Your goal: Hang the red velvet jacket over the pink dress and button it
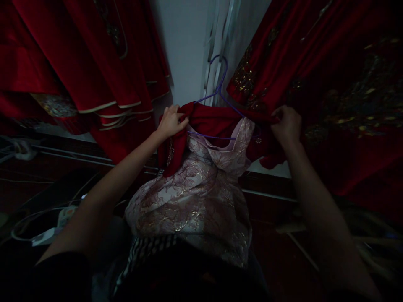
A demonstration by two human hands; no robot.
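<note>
A pale pink floral brocade dress (201, 197) hangs in front of me on a purple wire hanger (219, 89). Around the hanger's shoulders lies a red embroidered garment (209, 115), draped behind the dress's neckline and over its left side. My left hand (172, 122) grips the red cloth at the left shoulder, thumb and fingers closed on it. At the right shoulder my right hand (286, 125) pinches the other side of the red garment and holds it stretched outward. The dress's lower part runs down toward my body.
Red garments with pale trim (126, 105) hang at the left. More red clothing with gold embroidery (362, 96) hangs at the right. A white power strip (52, 233) with cables lies low at the left. Behind the hanger are a pale wall and metal rails (209, 46).
</note>
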